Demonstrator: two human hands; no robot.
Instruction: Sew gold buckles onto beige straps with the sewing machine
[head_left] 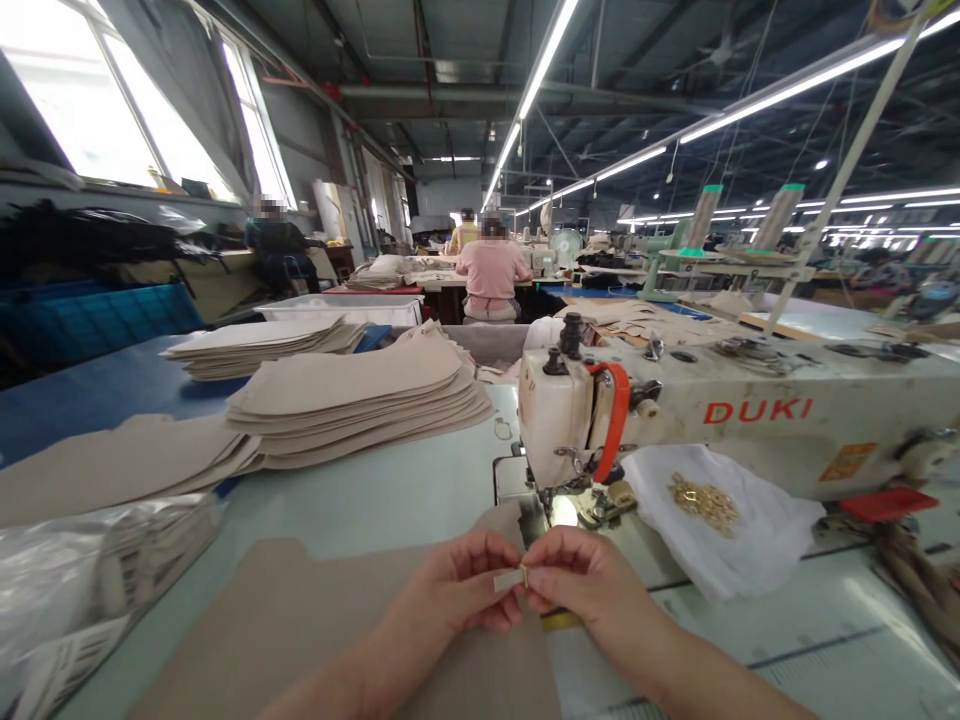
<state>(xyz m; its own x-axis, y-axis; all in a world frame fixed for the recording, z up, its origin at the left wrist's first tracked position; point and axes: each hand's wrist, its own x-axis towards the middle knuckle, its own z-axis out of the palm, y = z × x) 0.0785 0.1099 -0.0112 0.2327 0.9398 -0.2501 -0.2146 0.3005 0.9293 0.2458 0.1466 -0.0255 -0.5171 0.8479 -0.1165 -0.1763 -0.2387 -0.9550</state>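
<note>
My left hand (459, 585) pinches a small pale strip (508, 580) between thumb and fingers. A tiny gold metal piece (525, 575) sits at the strip's right end, gripped by the fingertips of my right hand (581, 578). The two hands meet just in front of the sewing machine (555, 420), over a beige fabric panel (337, 610) lying on the table. Several gold metal pieces (703, 503) rest in a white plastic bag (757, 540) to the right of my right hand.
Stacked beige panels (360, 395) lie at the left, near a clear plastic bag (90, 590) holding pieces. Thread cones (705, 220) stand behind the machine at the right. A person in a pink top (491, 270) sits ahead, with other people farther off.
</note>
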